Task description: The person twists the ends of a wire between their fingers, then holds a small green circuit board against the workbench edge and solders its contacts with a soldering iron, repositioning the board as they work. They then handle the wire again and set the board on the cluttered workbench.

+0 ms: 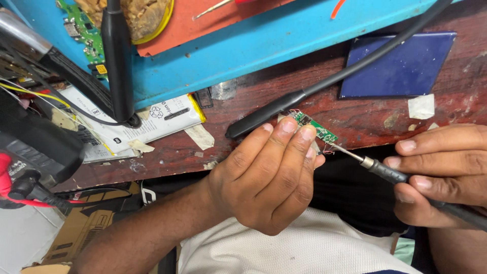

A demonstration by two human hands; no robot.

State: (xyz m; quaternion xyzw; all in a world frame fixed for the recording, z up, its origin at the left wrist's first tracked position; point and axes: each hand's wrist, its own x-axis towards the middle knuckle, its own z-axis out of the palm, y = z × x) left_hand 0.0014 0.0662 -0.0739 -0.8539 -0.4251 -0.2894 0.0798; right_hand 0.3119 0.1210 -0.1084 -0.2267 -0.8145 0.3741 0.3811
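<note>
My left hand [269, 175] pinches a small green circuit board [315, 128] between its fingertips, just above the front edge of the wooden bench. Thin red wires hang from the board's lower right end. My right hand [446, 172] grips the black handle of a soldering iron [388, 172]. The iron's fine metal tip touches the board's wired end. Most of the board is hidden behind my left fingers.
A black cable with a thick handle [264, 115] crosses the bench [365, 109] behind the board. A dark blue tile [401, 68] lies at the back right, a blue mat [243, 50] at the back. A silver flat battery [157, 122] and black tools [35, 137] sit left.
</note>
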